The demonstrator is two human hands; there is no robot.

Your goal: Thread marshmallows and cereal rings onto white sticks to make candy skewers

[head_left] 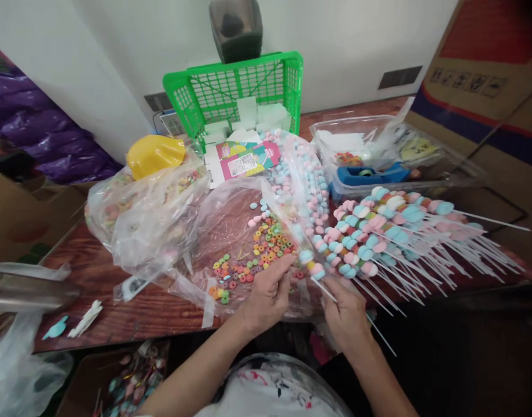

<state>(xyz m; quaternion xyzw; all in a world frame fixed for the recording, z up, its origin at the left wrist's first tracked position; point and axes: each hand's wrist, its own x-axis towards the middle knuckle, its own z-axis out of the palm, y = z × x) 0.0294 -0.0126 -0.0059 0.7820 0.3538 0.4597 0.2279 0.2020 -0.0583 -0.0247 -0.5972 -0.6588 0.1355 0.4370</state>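
Note:
My right hand [344,310] grips the white stick of a candy skewer [316,271], which has pink, blue and yellow pieces threaded on its upper part. To its left, my left hand [268,292] is closed, thumb and forefinger together close to the skewer's top; whatever is between them is hidden. Loose ring candies [270,250] in orange, green and red lie on clear plastic just beyond the left hand. Beside the right hand, a heap of finished-looking candy skewers [378,231] has its white sticks pointing right. A clear bag of pink and blue candies [313,191] lies behind both hands.
At the back stands a green basket [233,72] with white boxes. A blue tape dispenser [370,174] sits by a clear plastic tray [352,124]. On the left are a yellow bowl-shaped piece [155,156] and plastic bags [148,220]. A large carton [487,116] borders the right.

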